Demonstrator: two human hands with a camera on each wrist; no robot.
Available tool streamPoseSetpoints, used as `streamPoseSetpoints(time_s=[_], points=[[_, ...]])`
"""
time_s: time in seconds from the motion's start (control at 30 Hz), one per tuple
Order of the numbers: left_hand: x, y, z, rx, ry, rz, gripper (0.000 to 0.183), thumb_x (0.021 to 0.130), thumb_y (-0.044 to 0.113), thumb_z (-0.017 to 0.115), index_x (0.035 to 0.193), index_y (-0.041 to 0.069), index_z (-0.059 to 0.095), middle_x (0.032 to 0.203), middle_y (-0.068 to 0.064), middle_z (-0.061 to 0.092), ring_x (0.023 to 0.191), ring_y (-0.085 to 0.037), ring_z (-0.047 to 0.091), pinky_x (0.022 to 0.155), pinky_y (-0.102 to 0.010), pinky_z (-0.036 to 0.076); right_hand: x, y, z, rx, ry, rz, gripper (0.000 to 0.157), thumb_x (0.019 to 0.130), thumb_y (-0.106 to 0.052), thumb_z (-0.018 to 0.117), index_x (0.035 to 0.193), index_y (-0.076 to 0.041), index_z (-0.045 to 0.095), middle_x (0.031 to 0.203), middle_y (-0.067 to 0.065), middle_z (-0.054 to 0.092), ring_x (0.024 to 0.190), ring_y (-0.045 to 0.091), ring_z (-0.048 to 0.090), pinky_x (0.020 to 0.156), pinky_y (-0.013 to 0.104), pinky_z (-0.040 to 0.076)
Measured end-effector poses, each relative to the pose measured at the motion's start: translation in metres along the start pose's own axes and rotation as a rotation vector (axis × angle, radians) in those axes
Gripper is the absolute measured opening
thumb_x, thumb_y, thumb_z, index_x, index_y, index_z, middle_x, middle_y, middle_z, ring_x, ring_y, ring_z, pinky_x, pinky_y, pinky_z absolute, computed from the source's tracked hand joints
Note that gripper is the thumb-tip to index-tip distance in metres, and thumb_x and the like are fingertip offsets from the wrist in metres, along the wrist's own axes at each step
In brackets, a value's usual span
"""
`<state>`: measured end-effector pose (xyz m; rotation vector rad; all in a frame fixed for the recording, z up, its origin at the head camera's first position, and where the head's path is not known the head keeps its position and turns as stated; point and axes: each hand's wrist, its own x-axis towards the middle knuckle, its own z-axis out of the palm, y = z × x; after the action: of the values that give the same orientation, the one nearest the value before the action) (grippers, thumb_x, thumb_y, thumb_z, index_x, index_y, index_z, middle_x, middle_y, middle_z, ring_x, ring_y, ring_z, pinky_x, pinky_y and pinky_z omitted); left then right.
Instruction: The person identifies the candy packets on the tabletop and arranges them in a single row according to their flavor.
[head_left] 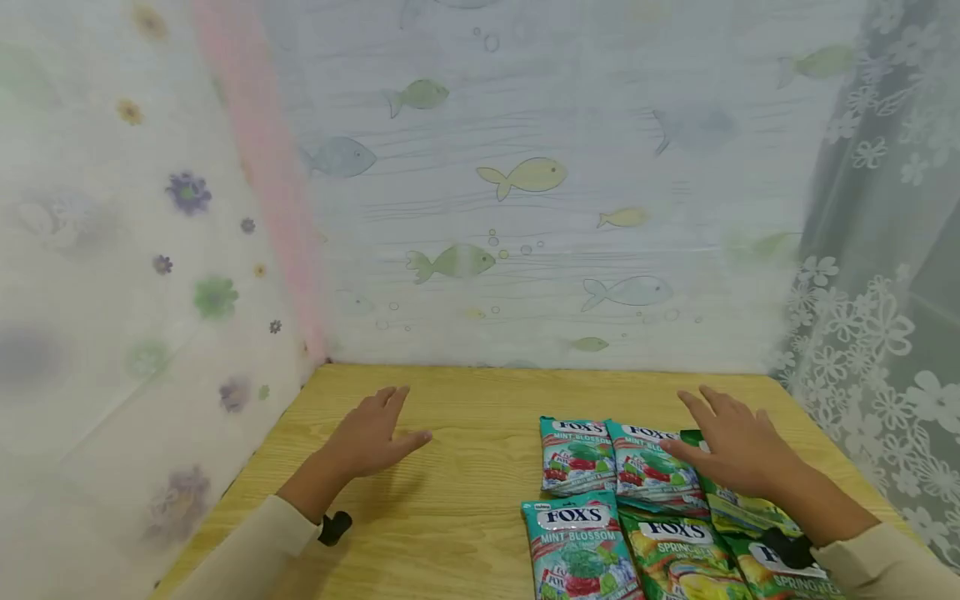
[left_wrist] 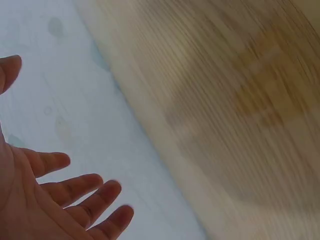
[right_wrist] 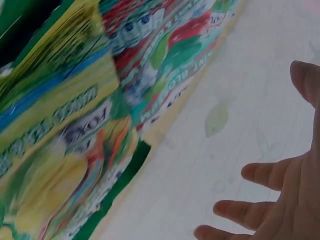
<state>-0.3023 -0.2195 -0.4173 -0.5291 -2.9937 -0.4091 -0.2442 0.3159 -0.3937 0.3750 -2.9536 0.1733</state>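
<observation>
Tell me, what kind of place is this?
Perhaps a little indoor corner closed off around a table: a wooden table has a fish-patterned curtain behind it and a flowery curtain on the left.

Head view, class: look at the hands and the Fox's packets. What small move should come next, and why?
Probably lower the right hand toward the back-row green packet and take its edge. That hand looks raised, spread and holding nothing, and partly covers this packet in the head view; the left hand, also empty, is over the wooden table, farther from it.
</observation>
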Motion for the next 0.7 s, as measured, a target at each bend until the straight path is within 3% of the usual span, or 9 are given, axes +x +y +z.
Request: streamPoseSetpoints(time_s=[0.13, 0.27, 0.4, 0.53, 0.7], points=[[0.007, 0.018, 0.011, -0.121, -0.042, -0.029, 0.101, 0.093, 0.076, 0.055, 0.163, 0.009, 0.029, 0.164, -0.020, 0.035, 0.147, -0.043, 0.040, 0.112, -0.064, 0.042, 0.005, -0.011, 0.002, 0.119, -0.023, -0.023, 0.095, 0.096, -0.070, 0.056, 0.154, 0.003, 0.040, 0.149, 0.036, 0.044, 0.128, 0.058, 0.050, 0.091, 0.073, 0.047], [0.014, 0.038, 0.020, -0.250, -0.076, -0.059, 0.096, 0.091, 0.069, 0.065, 0.161, 0.011, 0.035, 0.160, -0.017, 0.040, 0.135, -0.037, 0.055, 0.104, -0.059, 0.051, 0.011, -0.023, 0.000, 0.266, -0.067, -0.016, 0.087, 0.098, -0.062, 0.060, 0.150, 0.007, 0.045, 0.140, 0.034, 0.053, 0.119, 0.050, 0.060, 0.087, 0.062, 0.055], [0.021, 0.054, 0.031, -0.360, -0.093, -0.034, 0.091, 0.092, 0.062, 0.069, 0.158, 0.007, 0.039, 0.151, -0.018, 0.051, 0.120, -0.032, 0.066, 0.093, -0.050, 0.058, 0.016, -0.032, 0.002, 0.357, -0.083, -0.011, 0.076, 0.099, -0.051, 0.066, 0.145, 0.008, 0.051, 0.129, 0.028, 0.063, 0.105, 0.038, 0.069, 0.082, 0.053, 0.059], [0.029, 0.067, 0.040, -0.431, -0.092, 0.003, 0.087, 0.093, 0.058, 0.070, 0.155, 0.003, 0.043, 0.142, -0.020, 0.059, 0.114, -0.031, 0.069, 0.088, -0.048, 0.060, 0.022, -0.040, 0.006, 0.380, -0.077, -0.016, 0.065, 0.098, -0.040, 0.071, 0.139, 0.008, 0.057, 0.121, 0.023, 0.067, 0.099, 0.032, 0.069, 0.078, 0.049, 0.059], [0.039, 0.083, 0.052, -0.471, -0.103, -0.018, 0.083, 0.093, 0.058, 0.070, 0.152, 0.003, 0.048, 0.134, -0.016, 0.064, 0.113, -0.029, 0.069, 0.089, -0.048, 0.060, 0.027, -0.048, 0.011, 0.385, -0.069, -0.008, 0.061, 0.096, -0.037, 0.074, 0.135, 0.008, 0.061, 0.115, 0.019, 0.069, 0.096, 0.028, 0.068, 0.076, 0.047, 0.059]])
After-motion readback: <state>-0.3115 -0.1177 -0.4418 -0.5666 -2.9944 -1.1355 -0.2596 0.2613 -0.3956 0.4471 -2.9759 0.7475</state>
